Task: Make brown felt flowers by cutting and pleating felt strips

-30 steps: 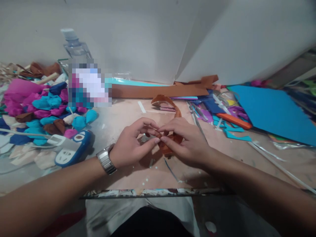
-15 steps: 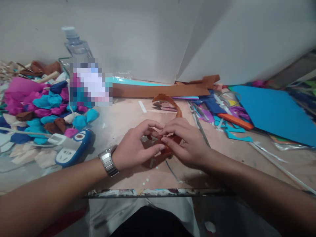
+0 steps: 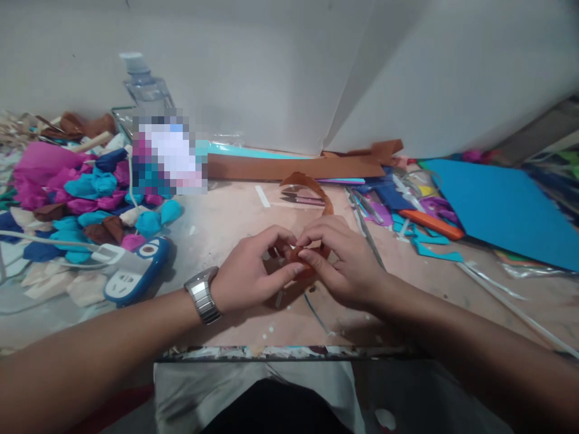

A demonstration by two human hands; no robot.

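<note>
A brown paper strip [image 3: 312, 182] curls from the tabletop into my fingers. My left hand [image 3: 253, 271], with a metal watch at its wrist, pinches the strip's near end between thumb and fingers. On the other side my right hand [image 3: 344, 259] grips the same part, its thumb and fingertips meeting those of the left. Most of the held part is hidden behind my fingers. Just beyond the hands lie small thread snips [image 3: 302, 199], inside the strip's curve.
Crumpled pink, blue and brown paper pieces [image 3: 90, 187] heap at the left, beside a blue-and-white power strip [image 3: 136, 271]. A clear bottle [image 3: 149, 87] stands behind. Brown paper [image 3: 294, 167] lies along the wall. To the right are an orange cutter [image 3: 432, 223] and blue sheet [image 3: 511, 205].
Both hands stay close together on the strip while their fingers shift slightly. The held part shows less below the fingertips. The view has moved a little.
</note>
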